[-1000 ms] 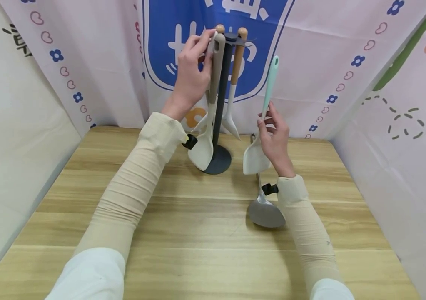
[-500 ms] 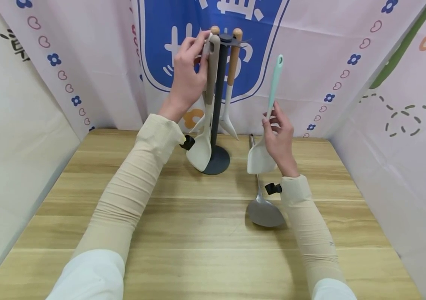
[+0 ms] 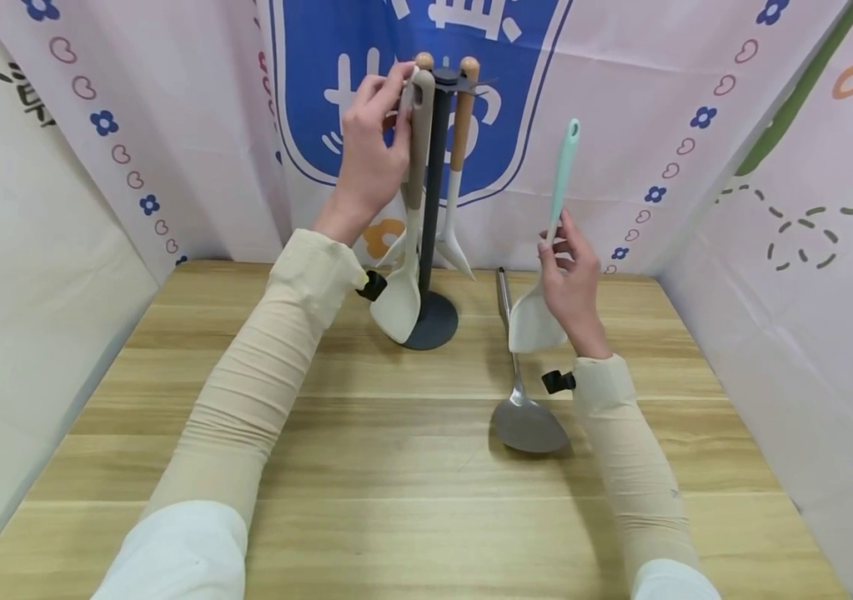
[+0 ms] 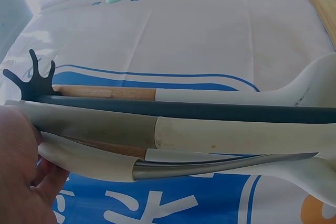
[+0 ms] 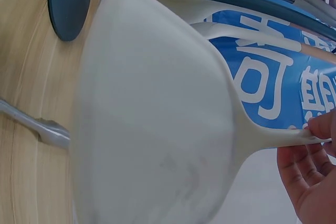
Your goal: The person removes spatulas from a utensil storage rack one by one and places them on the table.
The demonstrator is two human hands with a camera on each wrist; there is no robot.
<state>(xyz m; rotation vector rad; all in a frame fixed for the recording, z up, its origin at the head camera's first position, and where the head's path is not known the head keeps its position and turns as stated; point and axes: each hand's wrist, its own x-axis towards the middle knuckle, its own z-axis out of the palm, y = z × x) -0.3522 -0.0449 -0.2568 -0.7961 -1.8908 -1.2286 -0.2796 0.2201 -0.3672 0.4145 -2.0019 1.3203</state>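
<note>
My right hand [image 3: 574, 279] pinches a spatula [image 3: 534, 323] by its neck. Its mint handle points up; its broad white blade hangs above the table and fills much of the right wrist view. At the top of a dark utensil stand [image 3: 435, 325], my left hand [image 3: 373, 154] grips the pale handle of a metal utensil [image 4: 89, 160]; the kind of its slim metal part is unclear. Right beside those fingers hangs a grey-handled utensil with a cream head [image 3: 398, 308]. Behind it, wooden-handled white utensils [image 4: 210, 96] hang from the stand's hooks [image 4: 34, 77].
A metal ladle-like turner [image 3: 529, 427] lies on the wooden table [image 3: 366, 500], its handle running toward the back edge, to the left of and partly below the spatula. A printed cloth [image 3: 569, 75] hangs close behind the stand.
My right hand has carried the spatula rightward, away from the stand, and slightly lower. My left hand keeps its place at the stand's top. The view has shifted a little.
</note>
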